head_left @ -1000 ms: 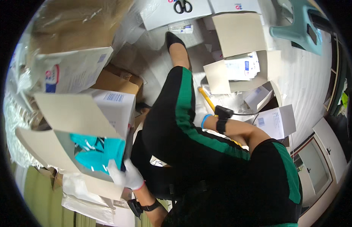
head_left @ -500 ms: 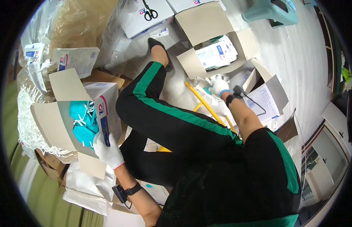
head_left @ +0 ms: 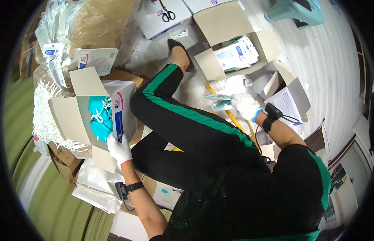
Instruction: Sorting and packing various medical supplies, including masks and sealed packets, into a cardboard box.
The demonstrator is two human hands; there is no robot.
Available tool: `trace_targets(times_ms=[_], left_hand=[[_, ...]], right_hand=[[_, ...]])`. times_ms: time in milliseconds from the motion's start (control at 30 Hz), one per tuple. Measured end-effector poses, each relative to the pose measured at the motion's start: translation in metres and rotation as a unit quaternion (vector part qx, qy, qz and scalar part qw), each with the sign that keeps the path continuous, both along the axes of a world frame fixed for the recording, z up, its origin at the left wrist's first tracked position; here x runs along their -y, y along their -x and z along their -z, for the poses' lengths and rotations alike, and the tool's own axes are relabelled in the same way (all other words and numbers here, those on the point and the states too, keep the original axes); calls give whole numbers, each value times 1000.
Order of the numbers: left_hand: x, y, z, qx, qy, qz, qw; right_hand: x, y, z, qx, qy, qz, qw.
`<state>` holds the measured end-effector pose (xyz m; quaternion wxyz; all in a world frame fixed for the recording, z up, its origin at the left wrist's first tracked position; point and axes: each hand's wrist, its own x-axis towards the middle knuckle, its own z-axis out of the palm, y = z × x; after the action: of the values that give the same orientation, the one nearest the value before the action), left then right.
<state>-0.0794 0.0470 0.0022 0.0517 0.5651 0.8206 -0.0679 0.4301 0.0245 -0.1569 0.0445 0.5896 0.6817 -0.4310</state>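
Note:
My left hand (head_left: 119, 149), in a white glove, grips the near edge of an open white carton (head_left: 122, 114). Its thumb lies against the printed side, while the other fingers are partly hidden at the rim. Teal face masks (head_left: 101, 118) with white straps lie inside that carton. Over on the right, my right hand (head_left: 245, 106), gloved too, is closed on a flat clear packet (head_left: 223, 103) with something teal in it. The packet sticks out to the left of the fingers, above a yellow bar (head_left: 232, 117).
An open carton of white packets (head_left: 239, 54) stands at far right, with another open carton (head_left: 287, 100) nearer. Black scissors (head_left: 168, 15) lie on a closed carton at the back. White straps (head_left: 50, 116) heap at left. A pale blue stool (head_left: 295, 14) stands at top right.
My right hand has come up and nearer from the loose items on the floor, now carrying the clear packet. The left hand stays at the mask carton. The whole view has shifted slightly.

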Motion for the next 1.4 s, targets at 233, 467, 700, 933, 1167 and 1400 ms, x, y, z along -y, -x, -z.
trace_targets(times_ms=[233,467,700,933,1167,1400], left_hand=[[-1,46,3,178,25,21,983],[-18,44,-18,314,127,-165,926],[-40,20,-82,241,185,-63,950],[-130,-70,-112,703,9,-184,687],[-136,-107,-52,810,-147,-238,515],[-114,-94,-81,762,-293,-138,561]], right_hand=[[-49,-20,-95,-46,-287,-55,955],[-128,19,-153,-68,-459,-104,880],[-179,27,-224,-24,-445,-214,870],[-205,91,-253,-23,-394,-165,904],[-201,119,-272,-46,-377,-246,892],[-159,134,-276,-37,-414,-261,871]])
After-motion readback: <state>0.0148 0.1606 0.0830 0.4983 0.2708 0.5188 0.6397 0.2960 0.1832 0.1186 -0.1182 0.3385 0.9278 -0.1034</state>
